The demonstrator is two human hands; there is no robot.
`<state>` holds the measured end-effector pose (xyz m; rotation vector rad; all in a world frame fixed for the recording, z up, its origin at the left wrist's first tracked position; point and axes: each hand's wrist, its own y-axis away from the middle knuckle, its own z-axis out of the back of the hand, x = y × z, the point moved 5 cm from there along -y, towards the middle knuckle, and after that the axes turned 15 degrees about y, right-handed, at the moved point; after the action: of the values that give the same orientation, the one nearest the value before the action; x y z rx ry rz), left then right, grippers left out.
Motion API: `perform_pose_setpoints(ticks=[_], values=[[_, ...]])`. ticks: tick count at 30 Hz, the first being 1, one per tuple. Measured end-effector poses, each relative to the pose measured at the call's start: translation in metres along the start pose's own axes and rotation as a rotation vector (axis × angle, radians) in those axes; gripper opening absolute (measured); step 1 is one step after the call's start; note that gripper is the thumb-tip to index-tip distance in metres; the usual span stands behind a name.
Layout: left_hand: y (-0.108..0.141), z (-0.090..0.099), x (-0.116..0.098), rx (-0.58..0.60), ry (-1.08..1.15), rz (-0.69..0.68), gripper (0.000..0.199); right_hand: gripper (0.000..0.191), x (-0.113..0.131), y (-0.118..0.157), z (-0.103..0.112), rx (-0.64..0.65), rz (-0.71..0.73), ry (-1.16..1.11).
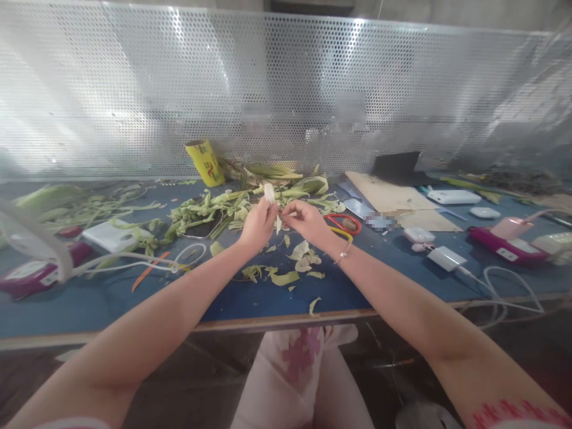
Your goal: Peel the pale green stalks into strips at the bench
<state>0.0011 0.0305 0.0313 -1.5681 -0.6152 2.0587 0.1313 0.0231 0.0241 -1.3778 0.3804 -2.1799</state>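
Note:
Fingers closed, my left hand [257, 229] grips a pale husk piece [269, 193], whose whitish end sticks up above the fingertips. Close beside it, the thumb and fingers of my right hand [310, 225] are pinched together near the lower end of the piece. What sits between those right fingertips is too small to make out. Behind both hands spreads a heap of green stalks and husks [196, 211]. Torn pale scraps [286, 278] lie on the blue table [263, 304] below the hands.
Red and yellow looped handles [346, 225] lie right of my right hand. A yellow can [206, 164] leans by the perforated metal screen [304, 77]. Cardboard [388, 193], a white charger [447, 258], cables and purple power strips [509, 245] are at right; an orange strip [149, 271] lies left.

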Motion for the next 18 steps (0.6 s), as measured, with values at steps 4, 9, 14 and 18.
perform_pose_setpoints(ticks=[4, 9, 14, 18], values=[[0.002, -0.002, 0.006, 0.013, 0.17, 0.055, 0.01, 0.009, 0.004, 0.003, -0.001, -0.019, 0.149, 0.219], [0.003, -0.005, 0.003, 0.083, 0.177, 0.053, 0.004, 0.039, 0.017, 0.011, 0.009, -0.173, 0.307, 0.447], [0.002, -0.006, 0.0, 0.075, 0.173, 0.049, 0.002, 0.05, 0.037, 0.016, 0.012, -0.171, 0.525, 0.697], [0.0, -0.005, 0.005, 0.065, 0.235, 0.08, 0.006, 0.037, 0.04, 0.015, 0.011, -0.11, 0.557, 0.71]])
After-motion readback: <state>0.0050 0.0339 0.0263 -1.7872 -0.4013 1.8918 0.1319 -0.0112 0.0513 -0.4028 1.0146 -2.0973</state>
